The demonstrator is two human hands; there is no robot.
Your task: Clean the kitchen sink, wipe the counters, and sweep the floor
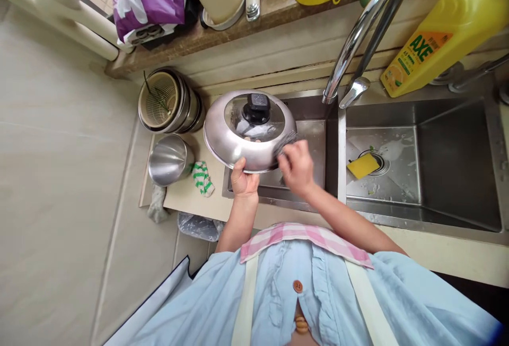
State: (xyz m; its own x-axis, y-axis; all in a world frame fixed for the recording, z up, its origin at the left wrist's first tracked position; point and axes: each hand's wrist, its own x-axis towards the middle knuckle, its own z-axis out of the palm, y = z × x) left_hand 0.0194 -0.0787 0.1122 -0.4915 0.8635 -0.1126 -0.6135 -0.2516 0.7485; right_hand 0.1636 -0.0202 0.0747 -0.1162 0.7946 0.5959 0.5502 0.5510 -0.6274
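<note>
A domed metal pot lid (217,136) with a glass centre and a black knob is held tilted over the left sink basin (318,139). My left hand (243,180) grips its near rim, the thumb on top and the fingers out of sight below. At the lid's right side, my right hand (296,168) is closed on a dark wire scouring pad (284,143), which is pressed to the metal near the rim. The right hand is slightly blurred.
A yellow sponge (363,166) lies by the drain in the right basin (401,176). The faucet (345,65) arches over the divider, beside a yellow detergent bottle (429,43). Left stand stacked pots with a strainer (159,99), a steel bowl (169,160) and a green-striped cloth (203,178).
</note>
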